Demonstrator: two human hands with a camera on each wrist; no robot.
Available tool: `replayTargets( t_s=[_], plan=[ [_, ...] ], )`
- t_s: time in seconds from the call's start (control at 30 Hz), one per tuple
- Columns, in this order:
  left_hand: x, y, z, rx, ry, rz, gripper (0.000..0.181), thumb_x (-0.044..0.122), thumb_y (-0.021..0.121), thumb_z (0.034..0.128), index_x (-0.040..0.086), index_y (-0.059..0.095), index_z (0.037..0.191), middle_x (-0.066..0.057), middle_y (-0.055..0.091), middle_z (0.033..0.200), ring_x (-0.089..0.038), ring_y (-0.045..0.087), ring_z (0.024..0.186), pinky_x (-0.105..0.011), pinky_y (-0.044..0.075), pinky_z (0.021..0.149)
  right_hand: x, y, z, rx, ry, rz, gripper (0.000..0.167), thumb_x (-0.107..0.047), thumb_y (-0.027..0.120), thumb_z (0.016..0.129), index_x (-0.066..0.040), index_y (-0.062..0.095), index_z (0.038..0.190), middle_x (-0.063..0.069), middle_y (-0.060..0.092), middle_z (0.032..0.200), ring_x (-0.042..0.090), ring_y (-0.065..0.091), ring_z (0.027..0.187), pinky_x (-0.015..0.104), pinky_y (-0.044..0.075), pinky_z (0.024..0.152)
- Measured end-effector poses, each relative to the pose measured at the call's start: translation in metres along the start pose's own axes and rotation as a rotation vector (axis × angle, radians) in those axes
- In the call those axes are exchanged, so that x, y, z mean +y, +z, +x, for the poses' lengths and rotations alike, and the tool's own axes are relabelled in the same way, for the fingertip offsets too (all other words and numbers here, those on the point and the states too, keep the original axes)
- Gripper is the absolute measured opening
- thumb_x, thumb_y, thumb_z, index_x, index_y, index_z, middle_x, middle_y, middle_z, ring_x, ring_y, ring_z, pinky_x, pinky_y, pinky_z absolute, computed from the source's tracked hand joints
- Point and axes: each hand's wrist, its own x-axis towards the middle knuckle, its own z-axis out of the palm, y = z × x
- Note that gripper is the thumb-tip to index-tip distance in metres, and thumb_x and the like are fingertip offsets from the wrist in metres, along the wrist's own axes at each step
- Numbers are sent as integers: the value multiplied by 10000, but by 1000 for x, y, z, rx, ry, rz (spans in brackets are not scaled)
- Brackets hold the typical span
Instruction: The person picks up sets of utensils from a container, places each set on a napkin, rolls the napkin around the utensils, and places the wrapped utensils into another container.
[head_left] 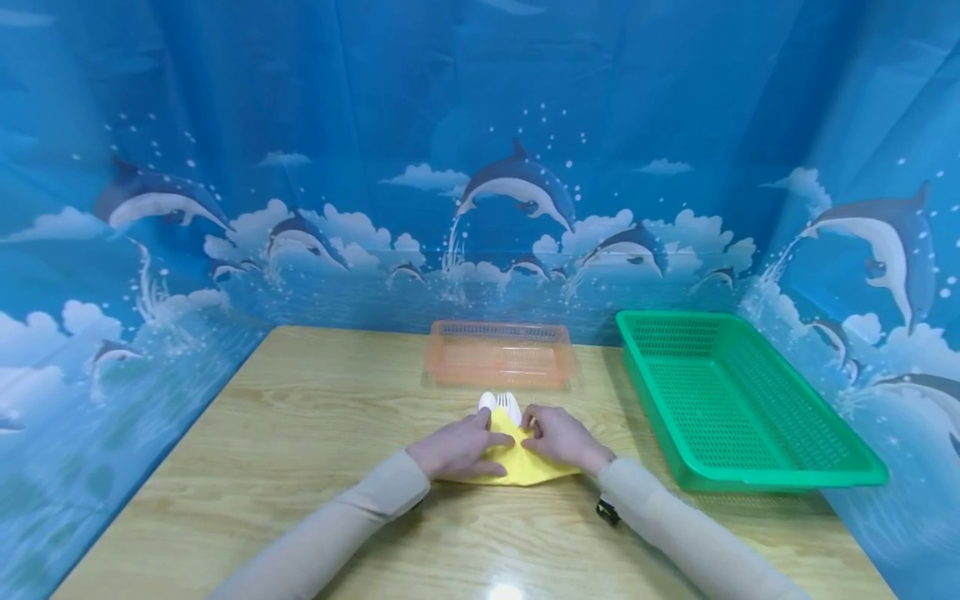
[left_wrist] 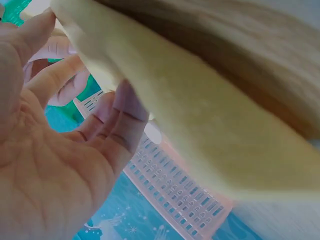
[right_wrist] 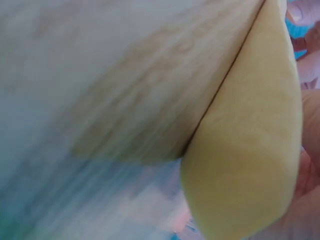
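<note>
A yellow cloth [head_left: 517,473] lies folded on the table under both hands, and white plastic spoons and a fork [head_left: 504,402] stick out from its far edge. My left hand [head_left: 461,446] rests on the cloth's left part with its fingers spread; the left wrist view has the palm beside the yellow cloth [left_wrist: 200,125]. From the right, my right hand [head_left: 561,435] touches the cloth with bent fingers near the cutlery; whether it pinches the fabric cannot be told. In the right wrist view the cloth [right_wrist: 245,140] covers most of that hand.
An orange see-through basket [head_left: 498,358] stands just beyond the cutlery. The large green basket [head_left: 750,417] is at the table's right side. Wood-patterned table top [head_left: 300,433] extends to the left, and a blue dolphin curtain [head_left: 420,100] hangs behind and at both sides.
</note>
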Motion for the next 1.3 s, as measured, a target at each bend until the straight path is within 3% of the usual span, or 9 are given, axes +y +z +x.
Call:
replayTargets(
  t_s=[0.13,0.23,0.33,0.53,0.83,1.0,1.2,1.3],
  plan=[
    [2,-2,1,-23,-23,3,509,463,620,936,230,563,1386,-198,555,1216,-211,598,971,-313,545,820,-4,-1,-4,24,-102,-103,112,-70,747,790,-114,695,879,-40,604,767,97,537,711,259,483,659],
    [3,-2,3,-44,-51,-1,525,480,596,946,241,537,1409,-247,545,1328,-307,580,1170,-423,514,984,-5,0,-6,-2,-130,-109,91,-55,724,796,-101,726,873,-20,671,808,109,597,755,274,529,705],
    [5,-2,5,-61,-68,9,548,513,571,949,252,516,1427,-250,552,1348,-352,547,1243,-463,471,1045,-4,1,-8,-15,-135,-121,87,-63,715,811,-93,738,889,-4,703,833,108,629,768,262,546,708],
    [7,-2,9,-85,-97,30,589,570,550,936,280,487,1445,-238,575,1338,-397,548,1246,-490,474,1036,-3,-1,-13,-40,-165,-145,113,-96,716,839,-60,731,945,7,693,855,91,606,755,241,528,675],
    [6,2,9,-107,-165,18,673,674,517,892,329,447,1466,-267,505,1409,-439,509,1283,-527,463,1038,-8,-7,-25,-114,-273,-316,283,-223,734,875,-51,706,1098,30,644,944,111,556,791,273,525,700],
    [4,3,9,-124,-172,10,701,705,500,879,352,419,1479,-286,464,1434,-456,496,1288,-539,459,1037,-12,-4,-30,-74,-315,-456,264,-222,729,878,-58,706,1083,68,645,996,156,593,847,318,554,749],
    [3,3,10,-132,-168,9,710,708,497,877,353,407,1485,-273,474,1424,-430,503,1284,-516,469,1033,-17,4,-44,15,-400,-650,302,-197,648,934,13,662,1150,76,595,982,174,538,839,313,526,680],
    [3,3,10,-132,-169,12,716,712,490,877,350,402,1488,-269,471,1428,-425,498,1290,-513,463,1039,-21,7,-49,34,-400,-710,328,-166,613,947,43,641,1197,85,583,1010,180,514,861,302,516,679]
  ],
)
